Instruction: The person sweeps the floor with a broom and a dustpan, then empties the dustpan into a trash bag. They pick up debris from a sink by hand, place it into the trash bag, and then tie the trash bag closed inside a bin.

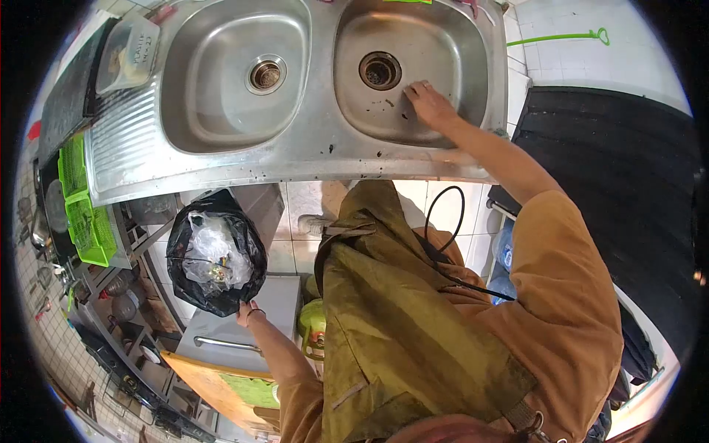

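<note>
Picking at the floor of the right basin (450, 44), the right hand (430, 103) has its fingers partly curled, just to the right of the drain (380, 71). Can't tell if it's actually got hold of anything. A few dark bits (405, 116) sit close by, and there are more specks along the counter's (295, 164) front edge. The left hand (251, 313) is closed on the rim of the black bag (177, 255), which is open, with crumpled clear plastic (214, 247) inside. That bag's in front of the counter's front edge, toward the left corner. Left basin's (229, 96) next door, and a clear tub (129, 55) is at the counter's left end.
</note>
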Action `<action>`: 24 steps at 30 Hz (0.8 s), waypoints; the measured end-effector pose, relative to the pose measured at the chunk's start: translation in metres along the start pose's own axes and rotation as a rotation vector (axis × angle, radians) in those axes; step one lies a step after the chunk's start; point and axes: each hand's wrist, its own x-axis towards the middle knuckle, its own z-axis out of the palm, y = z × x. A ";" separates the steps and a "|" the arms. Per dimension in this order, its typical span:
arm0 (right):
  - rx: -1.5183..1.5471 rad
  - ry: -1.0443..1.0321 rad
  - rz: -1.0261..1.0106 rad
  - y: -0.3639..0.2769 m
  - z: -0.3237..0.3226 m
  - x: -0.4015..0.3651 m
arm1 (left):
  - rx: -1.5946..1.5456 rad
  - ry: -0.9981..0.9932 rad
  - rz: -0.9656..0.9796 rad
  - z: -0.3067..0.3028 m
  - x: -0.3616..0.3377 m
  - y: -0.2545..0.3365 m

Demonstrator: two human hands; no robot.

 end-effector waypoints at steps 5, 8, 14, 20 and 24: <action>0.187 -0.131 -0.036 -0.034 -0.030 0.011 | -0.021 -0.042 0.010 -0.005 0.000 -0.002; 0.161 -0.019 -0.301 -0.037 -0.016 0.038 | -0.068 -0.035 0.028 -0.008 0.005 -0.006; 0.147 -0.167 -0.650 -0.002 -0.022 0.018 | -0.019 -0.039 0.032 -0.015 0.022 -0.010; 0.004 -0.345 0.187 0.023 -0.024 -0.001 | -0.032 -0.032 -0.003 -0.010 0.017 -0.014; -0.018 -0.279 0.531 -0.016 0.011 -0.008 | -0.035 0.011 0.014 -0.009 0.011 -0.013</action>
